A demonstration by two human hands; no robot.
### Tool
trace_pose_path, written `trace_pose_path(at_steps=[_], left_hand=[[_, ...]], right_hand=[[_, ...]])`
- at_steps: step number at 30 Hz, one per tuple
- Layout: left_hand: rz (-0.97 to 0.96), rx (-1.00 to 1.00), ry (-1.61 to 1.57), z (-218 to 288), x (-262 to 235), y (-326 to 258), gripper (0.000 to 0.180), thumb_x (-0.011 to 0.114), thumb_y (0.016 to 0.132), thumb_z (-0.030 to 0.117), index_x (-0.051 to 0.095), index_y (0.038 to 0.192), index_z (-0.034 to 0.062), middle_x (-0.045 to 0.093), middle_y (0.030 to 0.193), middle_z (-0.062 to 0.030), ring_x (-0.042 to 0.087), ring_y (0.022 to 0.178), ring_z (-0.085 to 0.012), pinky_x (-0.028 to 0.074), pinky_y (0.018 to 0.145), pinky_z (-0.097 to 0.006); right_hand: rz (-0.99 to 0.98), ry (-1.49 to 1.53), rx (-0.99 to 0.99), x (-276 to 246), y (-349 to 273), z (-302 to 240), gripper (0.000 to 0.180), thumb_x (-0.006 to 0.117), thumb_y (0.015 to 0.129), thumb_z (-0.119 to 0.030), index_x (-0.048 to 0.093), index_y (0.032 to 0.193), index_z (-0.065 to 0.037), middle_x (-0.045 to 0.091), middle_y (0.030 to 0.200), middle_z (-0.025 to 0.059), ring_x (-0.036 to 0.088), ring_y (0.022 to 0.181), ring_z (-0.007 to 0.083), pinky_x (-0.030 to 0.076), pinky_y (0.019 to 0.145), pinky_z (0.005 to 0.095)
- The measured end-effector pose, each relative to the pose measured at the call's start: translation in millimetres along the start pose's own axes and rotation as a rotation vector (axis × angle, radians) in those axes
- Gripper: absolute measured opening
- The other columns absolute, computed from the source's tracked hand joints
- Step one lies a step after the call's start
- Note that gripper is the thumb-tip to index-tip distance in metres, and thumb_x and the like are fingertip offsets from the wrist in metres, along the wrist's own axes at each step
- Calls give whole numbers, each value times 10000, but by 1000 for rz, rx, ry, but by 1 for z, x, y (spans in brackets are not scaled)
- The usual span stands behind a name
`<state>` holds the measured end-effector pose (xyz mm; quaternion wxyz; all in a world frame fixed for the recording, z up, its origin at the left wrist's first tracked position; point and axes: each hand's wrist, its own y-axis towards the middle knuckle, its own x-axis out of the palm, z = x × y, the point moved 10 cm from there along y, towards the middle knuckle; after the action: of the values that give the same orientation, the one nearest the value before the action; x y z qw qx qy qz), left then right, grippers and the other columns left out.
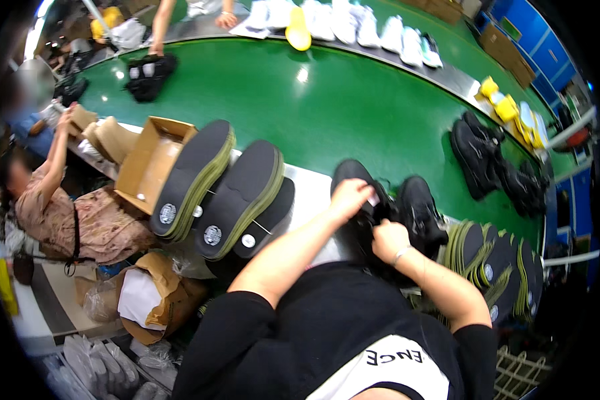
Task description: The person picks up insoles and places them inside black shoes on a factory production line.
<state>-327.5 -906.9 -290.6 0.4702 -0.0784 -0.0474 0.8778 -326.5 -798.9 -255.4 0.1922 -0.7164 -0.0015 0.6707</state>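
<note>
In front of my body stands a black shoe (351, 171), its toe pointing away from me. My left hand (350, 199) is closed at the shoe's lace area, where a small pale patch shows by the fingertips. Nearer to me, my right hand (389, 241), with a thin bracelet at the wrist, is closed on the same shoe's collar; its fingertips are partly hidden. Just to the right sits a second black shoe (420, 203), apart from my fingers. Both shoes are on the edge of a pale metal ledge (311, 180) beside a green belt.
Stacked dark insoles (190, 173) lie left of me, with more insoles (487, 267) at right. Black shoes (477, 157) rest on the green belt (300, 100). An open cardboard box (150, 160) stands near a co-worker (80, 220). White shoes (343, 23) line the far ledge.
</note>
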Motion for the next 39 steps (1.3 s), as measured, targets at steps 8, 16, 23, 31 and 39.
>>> trace_pose_path(at_steps=[8,16,23,31,39], left_hand=[[8,-145,-181,-4,-1,-13,187,522,796,164,602,790,-4,601,704,-28,531,628,-92,427,575,-232],[-3,64,-26,-11,3,8,175,514,767,153,595,760,-1,591,686,-32,507,596,-88,415,547,-241],[-31,-117,-226,-6,-5,-8,200,535,801,192,605,845,10,604,752,-28,540,642,-93,438,585,-229],[-68,-158,-336,-2,6,-9,192,543,822,188,593,869,8,599,758,-28,550,640,-85,447,576,-211],[-79,-144,-388,-3,5,-9,192,541,822,186,594,866,6,595,751,-23,544,634,-83,438,569,-209]], right_hand=[[-168,-41,-26,32,5,1,166,527,647,-115,640,723,-19,584,777,194,596,668,309,484,639,371],[-913,18,-280,60,11,-3,227,620,614,-161,643,777,-5,625,842,159,615,702,257,484,669,353],[-311,10,258,43,23,12,188,559,700,-147,656,840,-67,634,861,103,611,834,213,480,696,315],[-697,-191,-171,42,-14,-12,255,534,691,-142,642,902,-48,621,923,123,600,866,230,467,699,303],[-908,-5,-138,51,-47,-10,354,518,696,-183,581,1000,-12,598,982,118,566,927,260,285,835,551]])
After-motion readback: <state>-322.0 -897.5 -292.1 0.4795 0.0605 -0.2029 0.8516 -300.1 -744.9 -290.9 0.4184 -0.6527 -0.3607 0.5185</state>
